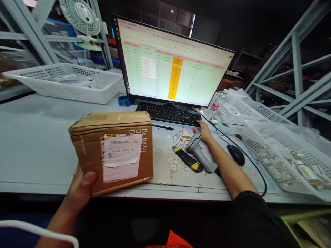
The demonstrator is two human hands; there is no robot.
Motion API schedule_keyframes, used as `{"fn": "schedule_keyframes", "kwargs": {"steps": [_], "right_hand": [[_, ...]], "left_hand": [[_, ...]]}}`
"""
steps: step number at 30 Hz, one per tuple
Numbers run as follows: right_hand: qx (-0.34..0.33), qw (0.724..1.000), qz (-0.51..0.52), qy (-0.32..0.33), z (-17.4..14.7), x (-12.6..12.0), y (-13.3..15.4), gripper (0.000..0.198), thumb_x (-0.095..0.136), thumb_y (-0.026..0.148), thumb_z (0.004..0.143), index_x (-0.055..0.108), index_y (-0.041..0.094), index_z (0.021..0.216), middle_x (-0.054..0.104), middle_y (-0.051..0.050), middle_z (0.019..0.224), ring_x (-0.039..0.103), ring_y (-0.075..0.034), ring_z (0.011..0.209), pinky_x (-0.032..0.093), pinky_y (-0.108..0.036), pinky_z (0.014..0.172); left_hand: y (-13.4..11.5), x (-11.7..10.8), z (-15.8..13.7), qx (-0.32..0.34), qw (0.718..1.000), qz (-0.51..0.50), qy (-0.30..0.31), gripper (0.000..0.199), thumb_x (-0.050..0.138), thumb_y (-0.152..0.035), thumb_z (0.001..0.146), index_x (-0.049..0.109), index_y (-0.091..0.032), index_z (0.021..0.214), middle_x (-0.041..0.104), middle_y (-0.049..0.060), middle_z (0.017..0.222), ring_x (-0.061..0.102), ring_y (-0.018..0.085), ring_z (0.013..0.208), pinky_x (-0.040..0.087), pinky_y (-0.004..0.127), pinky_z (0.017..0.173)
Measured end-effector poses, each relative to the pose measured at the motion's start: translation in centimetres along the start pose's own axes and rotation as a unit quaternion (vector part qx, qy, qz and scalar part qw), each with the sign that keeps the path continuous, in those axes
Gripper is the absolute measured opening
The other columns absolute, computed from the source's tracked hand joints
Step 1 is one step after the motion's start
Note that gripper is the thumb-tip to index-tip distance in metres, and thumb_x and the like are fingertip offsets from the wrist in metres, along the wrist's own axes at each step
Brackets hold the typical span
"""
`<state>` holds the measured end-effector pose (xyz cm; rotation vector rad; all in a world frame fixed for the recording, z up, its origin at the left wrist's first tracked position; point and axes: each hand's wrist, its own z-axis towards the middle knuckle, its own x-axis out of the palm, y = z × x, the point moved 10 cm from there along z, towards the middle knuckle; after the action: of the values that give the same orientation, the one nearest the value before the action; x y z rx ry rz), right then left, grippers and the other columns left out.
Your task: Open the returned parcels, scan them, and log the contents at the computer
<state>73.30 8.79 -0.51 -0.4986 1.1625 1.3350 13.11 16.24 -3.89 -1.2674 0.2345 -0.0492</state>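
Note:
My left hand (84,182) grips a brown cardboard box (148,162) from its lower left side, thumb on the front and the other fingers hidden behind. The box is tilted a little over the desk's front edge, and a torn white shipping label (121,156) faces me. At the right end of the black keyboard (168,113), my right hand (203,132) reaches forward with fingers apart and a fingertip at the keys. Just below that hand lie a grey barcode scanner (201,155) and a black and yellow box cutter (187,159).
Behind the keyboard stands a monitor (152,74) showing a spreadsheet. A white basket (95,94) sits at the back left, near a fan (82,17). On the right are a black mouse (236,155), its cable and another white basket (274,168). A pen (162,127) lies before the keyboard.

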Motion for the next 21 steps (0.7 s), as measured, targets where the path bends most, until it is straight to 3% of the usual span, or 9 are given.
{"fn": "schedule_keyframes", "kwargs": {"steps": [5, 8, 14, 17, 21], "right_hand": [[-0.006, 1.000, 0.002, 0.008, 1.8, 0.6, 0.5, 0.070, 0.070, 0.053, 0.094, 0.059, 0.017, 0.153, 0.041, -0.018, 0.167, 0.032, -0.041, 0.158, 0.033, -0.065, 0.128], [-0.010, 1.000, 0.004, 0.005, 2.5, 1.0, 0.7, 0.059, 0.070, 0.056, 0.094, 0.067, 0.020, 0.141, 0.040, -0.015, 0.169, 0.025, -0.044, 0.160, 0.032, -0.070, 0.127], [-0.031, 0.997, 0.028, -0.062, 1.4, 0.9, 0.2, 0.057, 0.056, 0.053, 0.097, 0.064, 0.014, 0.137, 0.050, -0.023, 0.157, 0.045, -0.039, 0.149, 0.039, -0.062, 0.125], [-0.045, 0.994, 0.042, -0.091, 1.2, 1.4, -0.6, 0.059, 0.053, 0.056, 0.095, 0.063, 0.014, 0.136, 0.051, -0.025, 0.154, 0.047, -0.041, 0.147, 0.041, -0.063, 0.122], [-0.056, 0.992, 0.043, -0.101, 1.5, 2.3, -1.4, 0.058, 0.053, 0.058, 0.094, 0.065, 0.016, 0.132, 0.057, -0.024, 0.148, 0.051, -0.041, 0.143, 0.044, -0.064, 0.120]], "left_hand": [[0.0, -0.2, -0.4, -0.067, 0.997, -0.036, -0.022, 0.091, 0.069, -0.087, 0.074, 0.065, -0.031, 0.146, 0.075, 0.003, 0.133, 0.054, 0.048, 0.142, 0.035, 0.068, 0.131], [-0.4, -0.1, -0.3, -0.068, 0.997, -0.027, -0.010, 0.090, 0.068, -0.085, 0.076, 0.065, -0.026, 0.145, 0.077, 0.006, 0.123, 0.059, 0.046, 0.135, 0.036, 0.066, 0.129], [-2.7, 0.5, -0.5, -0.043, 0.999, -0.033, 0.006, 0.105, 0.067, -0.090, 0.073, 0.062, -0.016, 0.147, 0.076, 0.017, 0.121, 0.062, 0.045, 0.134, 0.046, 0.056, 0.124], [-3.3, 0.7, -0.9, -0.041, 0.998, -0.045, 0.003, 0.110, 0.069, -0.091, 0.072, 0.058, -0.015, 0.152, 0.073, 0.019, 0.131, 0.055, 0.047, 0.145, 0.040, 0.056, 0.129], [-3.8, 0.6, -1.6, -0.031, 0.997, -0.068, -0.022, 0.102, 0.068, -0.084, 0.082, 0.055, -0.016, 0.157, 0.064, 0.017, 0.152, 0.040, 0.044, 0.158, 0.029, 0.051, 0.136]]}}
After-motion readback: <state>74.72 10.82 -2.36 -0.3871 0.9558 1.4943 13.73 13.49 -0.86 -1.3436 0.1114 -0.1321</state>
